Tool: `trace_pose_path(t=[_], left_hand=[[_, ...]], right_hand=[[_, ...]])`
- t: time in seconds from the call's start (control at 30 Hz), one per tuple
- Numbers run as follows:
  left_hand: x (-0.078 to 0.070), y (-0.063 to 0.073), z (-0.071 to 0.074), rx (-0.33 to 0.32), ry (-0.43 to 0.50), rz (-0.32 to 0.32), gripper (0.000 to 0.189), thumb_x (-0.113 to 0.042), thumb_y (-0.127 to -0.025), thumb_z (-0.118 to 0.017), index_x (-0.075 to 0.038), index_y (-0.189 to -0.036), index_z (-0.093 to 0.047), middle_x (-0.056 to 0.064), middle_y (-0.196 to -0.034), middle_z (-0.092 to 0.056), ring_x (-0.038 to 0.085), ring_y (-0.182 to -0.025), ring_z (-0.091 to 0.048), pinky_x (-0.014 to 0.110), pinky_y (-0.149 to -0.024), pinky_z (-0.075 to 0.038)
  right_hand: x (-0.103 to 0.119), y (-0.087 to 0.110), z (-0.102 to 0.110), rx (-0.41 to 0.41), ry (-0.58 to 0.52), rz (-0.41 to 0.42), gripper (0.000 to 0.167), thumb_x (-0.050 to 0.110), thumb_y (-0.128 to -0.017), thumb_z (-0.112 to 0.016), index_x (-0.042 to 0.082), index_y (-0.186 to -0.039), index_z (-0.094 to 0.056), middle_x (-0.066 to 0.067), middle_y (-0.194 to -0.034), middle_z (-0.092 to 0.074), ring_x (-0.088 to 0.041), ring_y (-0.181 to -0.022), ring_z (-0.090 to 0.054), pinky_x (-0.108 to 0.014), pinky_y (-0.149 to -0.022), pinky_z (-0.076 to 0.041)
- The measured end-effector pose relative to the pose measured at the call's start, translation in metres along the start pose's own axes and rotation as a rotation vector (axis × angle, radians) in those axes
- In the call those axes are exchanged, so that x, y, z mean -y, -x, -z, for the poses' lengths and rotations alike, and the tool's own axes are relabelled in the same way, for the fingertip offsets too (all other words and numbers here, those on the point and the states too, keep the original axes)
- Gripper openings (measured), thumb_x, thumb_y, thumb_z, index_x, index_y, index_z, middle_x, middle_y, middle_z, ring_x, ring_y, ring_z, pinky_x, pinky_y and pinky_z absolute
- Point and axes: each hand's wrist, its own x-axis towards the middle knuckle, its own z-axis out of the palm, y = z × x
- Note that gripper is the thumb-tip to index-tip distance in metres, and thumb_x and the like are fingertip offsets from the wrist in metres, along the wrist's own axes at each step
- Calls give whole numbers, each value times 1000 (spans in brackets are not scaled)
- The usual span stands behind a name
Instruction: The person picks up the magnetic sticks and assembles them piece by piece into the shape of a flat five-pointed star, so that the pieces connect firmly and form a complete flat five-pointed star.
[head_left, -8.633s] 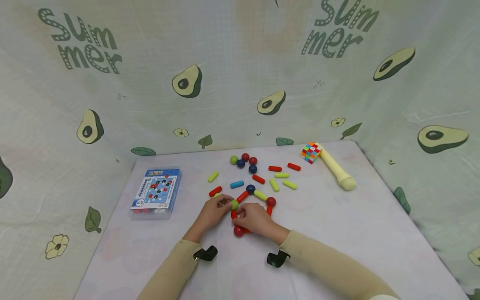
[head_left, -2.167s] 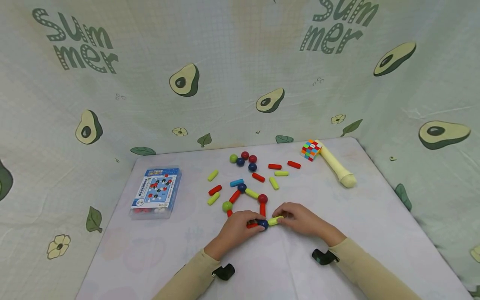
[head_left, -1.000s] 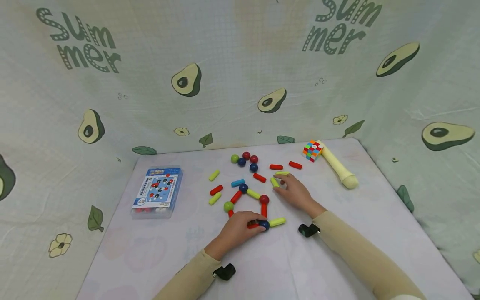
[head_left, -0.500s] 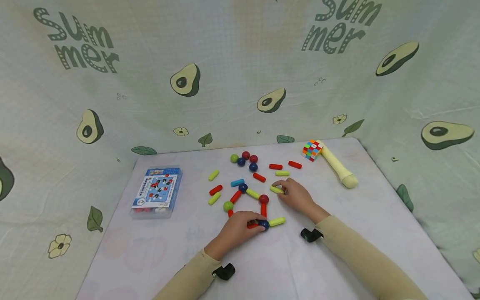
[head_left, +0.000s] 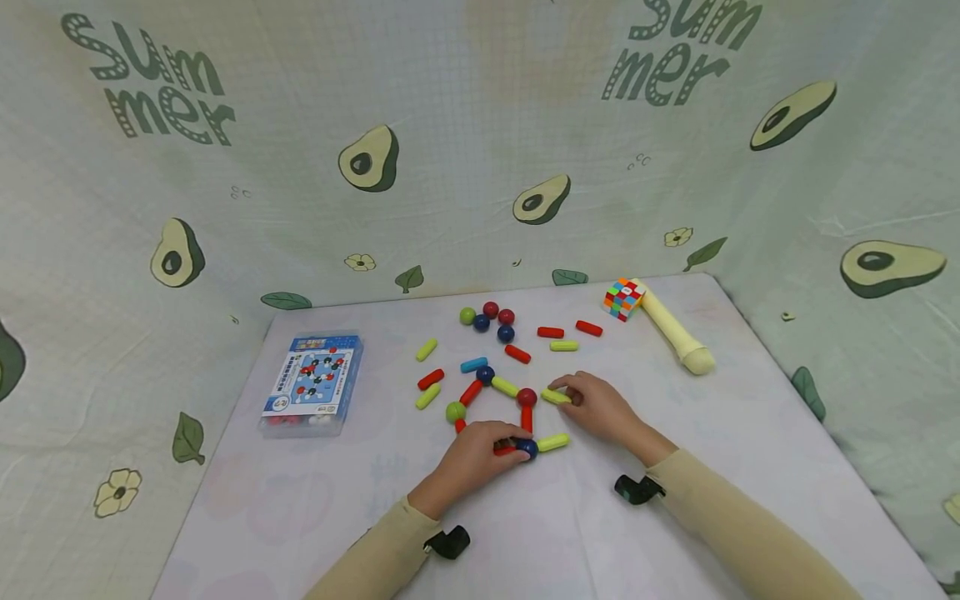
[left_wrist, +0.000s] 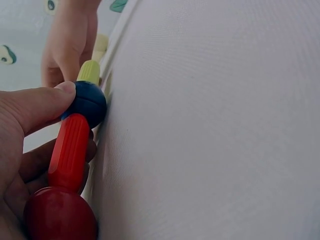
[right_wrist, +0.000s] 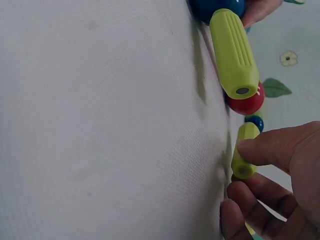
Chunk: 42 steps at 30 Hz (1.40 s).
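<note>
Head view: your left hand (head_left: 476,457) holds the blue corner ball (head_left: 528,450) of the shape (head_left: 527,418) on the surface (head_left: 600,554); your right hand (head_left: 597,410) pinches a yellow-green stick (head_left: 554,397) beside the red corner ball (head_left: 527,397). You seem to be adding sticks; the next move probably calls for meeting a ball end-on. Loose balls (head_left: 491,309): one green, two red, two blue. Loose sticks (head_left: 517,354): four red, three yellow-green, one blue. Besides: one box (head_left: 312,385), one puzzle cube (head_left: 623,299), one cream rod (head_left: 671,332).

Left wrist: your thumb presses the blue ball, fingers curled behind one red stick (left_wrist: 68,152), which runs to another red ball (left_wrist: 61,216). The shape totals five balls, six sticks.

Right wrist: your thumb and fingers are nearly closed around the stick.
</note>
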Motion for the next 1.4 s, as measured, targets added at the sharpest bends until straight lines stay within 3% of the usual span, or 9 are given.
trace_pose_path(t=[0.3, 0.9, 1.1, 1.4], left_hand=[[2, 0, 0, -5, 5, -20, 33, -35, -91, -77, -30, -123, -74, -16, -113, -70, 3, -97, -59, 27, -88, -52], [4, 0, -3, -19, -8, -45, 32, -35, -91, -77, -28, -123, -75, -15, -112, -71, 2, -97, -60, 27, -88, -53], [3, -1, -3, -25, -13, -51, 32, -34, -91, -78, -27, -122, -75, -14, -112, -71, 2, -96, -60, 25, -87, -53], [3, -1, -3, -8, -8, -31, 32, -35, -91, -78, -29, -123, -74, -15, -112, -71, 3, -98, -60, 27, -89, -53]], right_hand=[[-3, 7, 0, 66, -90, 37, 29, 15, -93, -74, 20, -121, -71, 7, -91, -61, -13, -82, -56, -30, -76, -51], [0, 4, 1, 117, -106, 35, 25, 20, -93, -75, 19, -118, -71, 9, -93, -63, -12, -85, -57, -29, -77, -52], [-3, -10, 4, 70, -128, 26, 25, 21, -97, -71, 18, -121, -70, 9, -94, -66, -12, -88, -60, -33, -83, -54], [-1, -49, 6, 19, -104, 48, 34, 19, -98, -68, 10, -131, -65, -2, -111, -69, -18, -97, -65, -38, -87, -56]])
